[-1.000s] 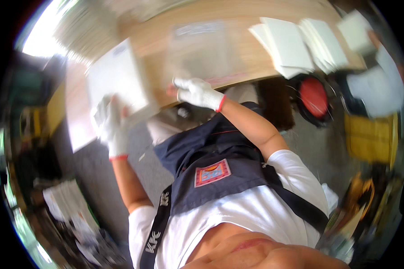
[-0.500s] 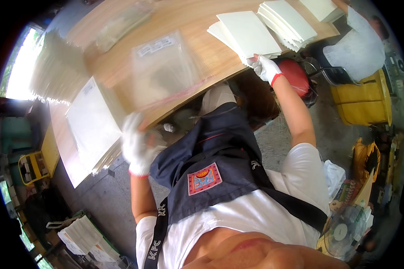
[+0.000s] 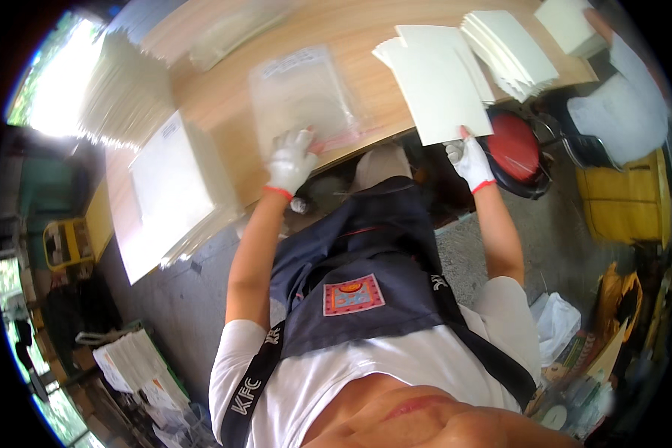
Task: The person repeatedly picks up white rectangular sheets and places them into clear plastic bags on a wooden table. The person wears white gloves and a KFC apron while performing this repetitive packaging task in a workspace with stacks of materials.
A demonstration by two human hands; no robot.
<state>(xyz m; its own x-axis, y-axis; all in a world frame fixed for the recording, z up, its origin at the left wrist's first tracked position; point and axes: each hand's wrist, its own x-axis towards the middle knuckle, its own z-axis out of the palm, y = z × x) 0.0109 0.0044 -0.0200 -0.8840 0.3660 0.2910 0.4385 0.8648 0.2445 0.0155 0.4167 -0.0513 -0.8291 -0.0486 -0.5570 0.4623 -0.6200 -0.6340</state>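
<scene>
- In the head view, your left hand (image 3: 291, 160), in a white glove with a red cuff, is at the centre of the frame, its fingers over the lower edge of the clear plastic sleeves (image 3: 299, 93); blur hides the fingertips, so you cannot tell whether they pinch a sleeve or only rest there.
- Those sleeves lie in a flat pile on the wooden tabletop (image 3: 373, 86), upper centre of the frame.
- Your right hand (image 3: 469, 158), gloved the same way, is right of centre, pinching the lower edge of a white card (image 3: 440, 89) with the thumb on top.
- That card slants across the upper right of the frame; its lower end juts past the tabletop's near edge, and its upper part lies over a stack of white cards (image 3: 388, 52).
- Just right of that stack you see a fanned stack (image 3: 511, 52).
- At the far upper right, a co-worker's hand (image 3: 599, 25) is at a white block (image 3: 571, 26).
- On the left of the frame stands a pile of white packets (image 3: 175, 172), with a taller pile (image 3: 123, 89) behind it.
- Near your right hand, below the tabletop's edge, is a red seat (image 3: 517, 145).
</scene>
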